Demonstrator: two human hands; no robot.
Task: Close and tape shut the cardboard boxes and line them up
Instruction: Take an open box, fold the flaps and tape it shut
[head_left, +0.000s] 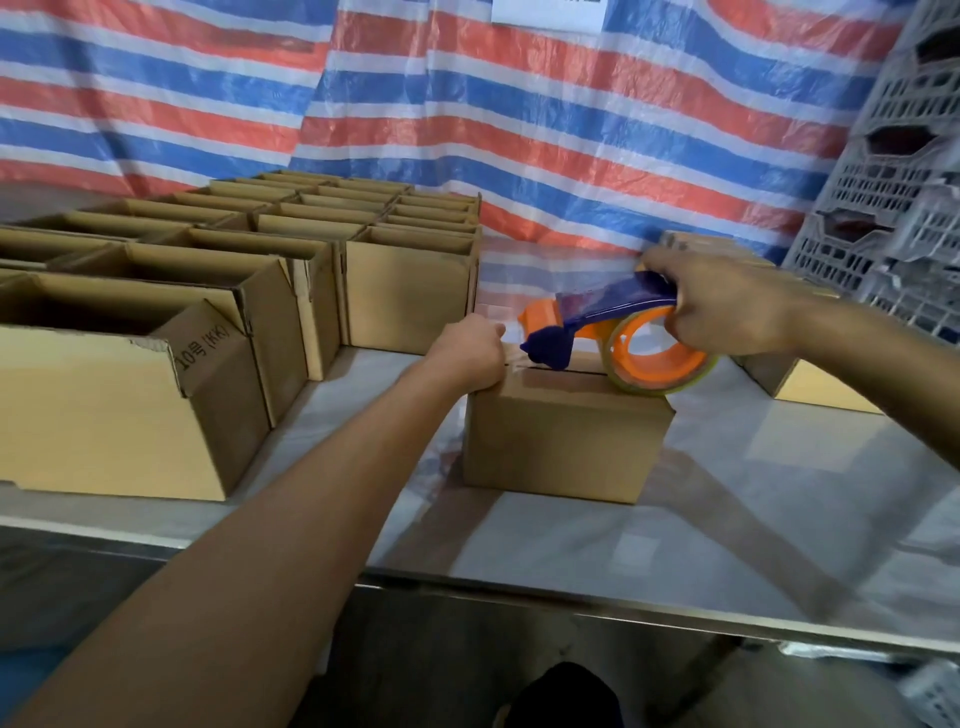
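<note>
- Down by the floor, under the near edge of the table (675, 551), there is a dark shape (563, 696); I cannot tell what it is
- The table is shiny and pale, and its near edge runs across from low on the left to lower on the right
- There is open room on the table in front of the closed box (563, 441) and to its right
- The closed box sits near the middle of the table, with its flaps down and a thin slit along the top
- The left hand (470, 353) has its fingers curled over the top left edge of the closed box and holds it there
- The right hand (727, 306) is wrapped tight around the handle of the blue and orange tape dispenser (597, 317)
- The roll of tape (660, 358) rests on top of the closed box, and the front of the tape dispenser touches the slit just beside the left hand
- A narrow gap lies between the closed box and the open boxes (130, 415) on the left
- The open boxes stand touching in rows going back; their insides are dark and I cannot tell what is in them
- Another box (821, 384) sits behind the right arm, partly hidden
- Grey crates (893, 208) are stacked at the far right
- A red, white and blue striped sheet (519, 130) hangs behind it all, with a white paper (548, 13) at the top
</note>
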